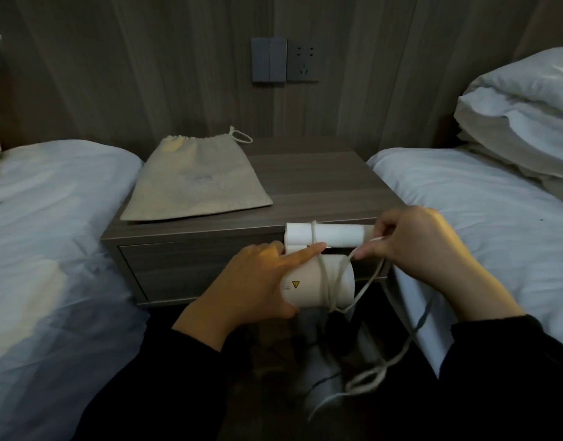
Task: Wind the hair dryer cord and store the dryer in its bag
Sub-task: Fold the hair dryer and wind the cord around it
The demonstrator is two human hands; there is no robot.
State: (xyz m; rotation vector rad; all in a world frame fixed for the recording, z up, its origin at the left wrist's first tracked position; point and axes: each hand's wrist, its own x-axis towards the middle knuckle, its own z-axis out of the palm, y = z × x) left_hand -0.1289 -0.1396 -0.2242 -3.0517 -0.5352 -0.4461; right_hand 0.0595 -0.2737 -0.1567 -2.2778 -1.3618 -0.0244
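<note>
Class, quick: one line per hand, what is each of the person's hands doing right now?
Left hand: closed, gripping the barrel of the white plastic hair dryer.
Right hand: closed, pinching the thin white cord.

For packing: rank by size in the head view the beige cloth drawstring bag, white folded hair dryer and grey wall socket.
1. beige cloth drawstring bag
2. white folded hair dryer, nearer the camera, so unsure against bag
3. grey wall socket

One sign on the hair dryer [308,281]: a yellow warning triangle [294,284] with a dark mark inside. Tiny grey print [286,286] just left of it, too small to read. Beyond the hair dryer, the bag [194,192] carries a faint bluish print [203,178], unreadable.
</note>
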